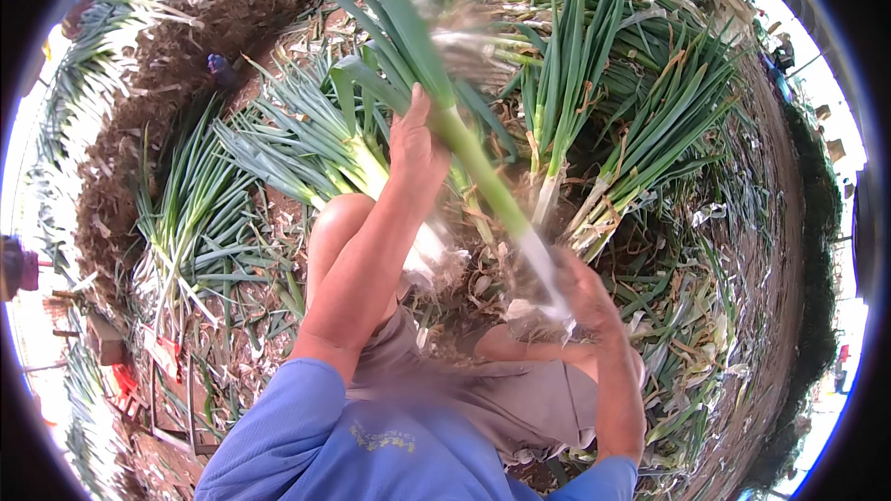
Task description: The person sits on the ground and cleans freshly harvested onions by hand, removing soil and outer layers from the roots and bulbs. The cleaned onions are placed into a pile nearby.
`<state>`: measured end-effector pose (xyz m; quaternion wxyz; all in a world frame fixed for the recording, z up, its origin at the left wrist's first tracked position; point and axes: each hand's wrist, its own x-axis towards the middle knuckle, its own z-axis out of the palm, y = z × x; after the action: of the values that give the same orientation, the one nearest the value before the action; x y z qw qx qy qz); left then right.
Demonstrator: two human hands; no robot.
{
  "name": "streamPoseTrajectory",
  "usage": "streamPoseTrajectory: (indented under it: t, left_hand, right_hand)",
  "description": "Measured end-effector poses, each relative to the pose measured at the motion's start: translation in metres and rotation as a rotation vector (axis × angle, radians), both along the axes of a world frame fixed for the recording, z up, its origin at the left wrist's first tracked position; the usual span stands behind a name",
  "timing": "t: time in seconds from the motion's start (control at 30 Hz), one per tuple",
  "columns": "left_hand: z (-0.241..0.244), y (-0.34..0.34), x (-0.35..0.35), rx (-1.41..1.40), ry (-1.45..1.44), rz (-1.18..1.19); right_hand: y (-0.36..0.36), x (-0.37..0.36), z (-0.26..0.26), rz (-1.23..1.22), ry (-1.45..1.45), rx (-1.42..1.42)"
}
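Observation:
A thick Welsh onion (pixel 487 174) slants across the middle, its green leaves at the top and its white root end low on the right. My left hand (pixel 419 139) grips it where the leaves meet the stalk. At the white end, my right hand (pixel 590 296) curls against the shank, blurred by motion, with its fingertips partly hidden. Pale loose skin (pixel 522 309) hangs by that end. Beneath my left forearm lies a bunch of clean-stalked onions (pixel 362 153). Onions with dry, brownish outer leaves (pixel 668 118) lean beyond my right hand.
Another bunch of onions (pixel 181 236) lies on the ground at left, near a long brown heap of plant waste (pixel 132 132). A metal frame (pixel 191 403) and a red item (pixel 124 383) are at lower left. Peeled leaf scraps (pixel 686 355) cover the ground at right.

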<state>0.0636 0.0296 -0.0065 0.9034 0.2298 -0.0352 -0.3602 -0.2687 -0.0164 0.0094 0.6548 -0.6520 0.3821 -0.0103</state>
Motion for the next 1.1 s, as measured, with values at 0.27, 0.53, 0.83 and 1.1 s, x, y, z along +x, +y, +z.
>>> streamPoseTrajectory:
  t: [0.27,0.53,0.83,1.1]
  left_hand:
    - [0.005,-0.001,-0.002,0.057,-0.159,-0.158]
    - [0.017,-0.004,-0.023,0.372,0.035,-0.141]
    - [0.005,-0.003,-0.025,0.266,-0.063,-0.194]
    - [0.011,-0.001,-0.039,0.062,-0.016,-0.421]
  right_hand:
    - [0.022,0.014,-0.029,-0.116,-0.04,-0.41]
    - [0.05,0.021,-0.049,-0.093,0.0,-1.042]
    - [0.04,0.045,-0.027,-0.031,-0.108,-0.402]
    - [0.028,0.082,-0.006,-0.156,-0.278,-0.011]
